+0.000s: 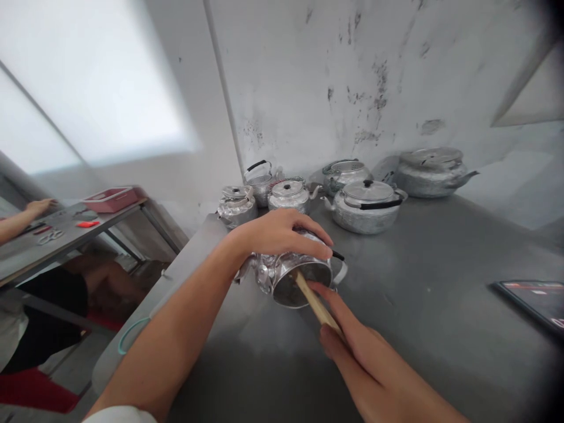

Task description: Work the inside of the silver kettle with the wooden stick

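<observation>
An open silver kettle [282, 264] lies tipped on its side on the grey table, its round mouth facing me. My left hand [288, 234] rests over the top of its body, fingers curved around the metal. A pale wooden stick [318, 304] reaches into the mouth, and its far end is hidden inside. My right hand [350, 335] is closed around this stick, the index finger stretched along it at the rim. The kettle's black handle grip [338, 256] shows just beyond my left fingertips.
Behind stand several silver kettles, among them a lidded one [368, 207] and a large one [434, 171] by the wall. A dark-framed device [535, 299] lies right. Left, a person's hand [40, 205] is near a pink basket [111, 200] and scissors [50, 237].
</observation>
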### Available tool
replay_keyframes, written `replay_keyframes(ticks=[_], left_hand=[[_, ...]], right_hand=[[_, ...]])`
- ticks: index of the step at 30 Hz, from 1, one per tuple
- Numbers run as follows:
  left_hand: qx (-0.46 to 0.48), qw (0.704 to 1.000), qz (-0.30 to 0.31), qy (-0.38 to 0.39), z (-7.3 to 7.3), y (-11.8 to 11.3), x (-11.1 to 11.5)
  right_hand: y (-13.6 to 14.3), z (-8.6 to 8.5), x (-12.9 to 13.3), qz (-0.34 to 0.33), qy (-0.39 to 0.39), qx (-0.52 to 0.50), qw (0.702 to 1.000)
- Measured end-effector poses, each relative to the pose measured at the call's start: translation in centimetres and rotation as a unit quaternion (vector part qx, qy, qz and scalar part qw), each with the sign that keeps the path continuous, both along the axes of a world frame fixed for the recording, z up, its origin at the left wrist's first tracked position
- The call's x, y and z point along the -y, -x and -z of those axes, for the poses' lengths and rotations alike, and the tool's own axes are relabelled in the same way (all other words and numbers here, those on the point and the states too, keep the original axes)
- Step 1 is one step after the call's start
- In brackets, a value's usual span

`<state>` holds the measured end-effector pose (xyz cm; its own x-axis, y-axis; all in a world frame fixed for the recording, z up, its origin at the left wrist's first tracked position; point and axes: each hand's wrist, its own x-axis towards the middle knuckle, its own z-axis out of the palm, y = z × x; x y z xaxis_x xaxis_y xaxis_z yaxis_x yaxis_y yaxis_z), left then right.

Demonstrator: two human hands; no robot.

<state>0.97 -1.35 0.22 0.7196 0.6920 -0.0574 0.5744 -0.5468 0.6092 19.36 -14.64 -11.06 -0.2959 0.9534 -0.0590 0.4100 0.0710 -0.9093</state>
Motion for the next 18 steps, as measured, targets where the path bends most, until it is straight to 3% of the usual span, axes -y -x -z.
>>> replay_keyframes(ticks=[4,18], left_hand=[[0.003,1.000,0.000,0.000,0.00,-0.01,0.00],[-0.001,1.000,-0.007,0.001,-0.15,-0.12,0.18]], right_hand=[[-0.24,0.02,-0.38,-0.027,0.021,-0.003,0.999],[-0.22,-0.69,-0.30,-0.032,-0.004,0.009,0.999]])
